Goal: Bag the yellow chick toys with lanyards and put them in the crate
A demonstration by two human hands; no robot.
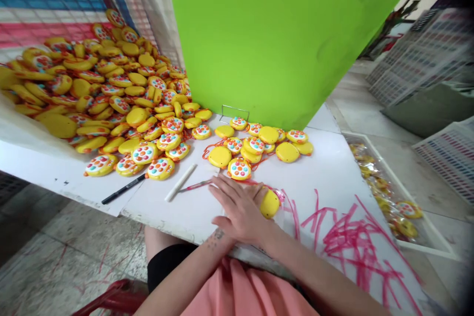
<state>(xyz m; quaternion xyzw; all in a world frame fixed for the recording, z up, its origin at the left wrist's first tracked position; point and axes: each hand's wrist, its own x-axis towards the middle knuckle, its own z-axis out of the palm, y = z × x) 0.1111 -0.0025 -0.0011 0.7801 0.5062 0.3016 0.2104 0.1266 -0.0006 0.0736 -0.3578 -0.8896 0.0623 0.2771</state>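
My right hand (237, 207) reaches in from the right, its fingers spread and pointing up-left, crossing over my left hand (256, 191). Only a few fingers of my left hand show, beside a yellow toy (270, 203); the rest of it is covered, so its grip is hidden. Clear plastic and a bit of pink surround that toy at the table's front edge. By my right fingertips lies a thin red pen (195, 186). To its left are a white stick-shaped item (180, 182) and a black marker (123, 189).
A large heap of yellow toys (137, 79) fills the left side. Several more toys (255, 145) lie before a tall green panel (259, 39) and a wire stand (235, 112). Pink strips (355, 237) are scattered right. A white-edged tray (431, 237) of bagged toys sits lower right.
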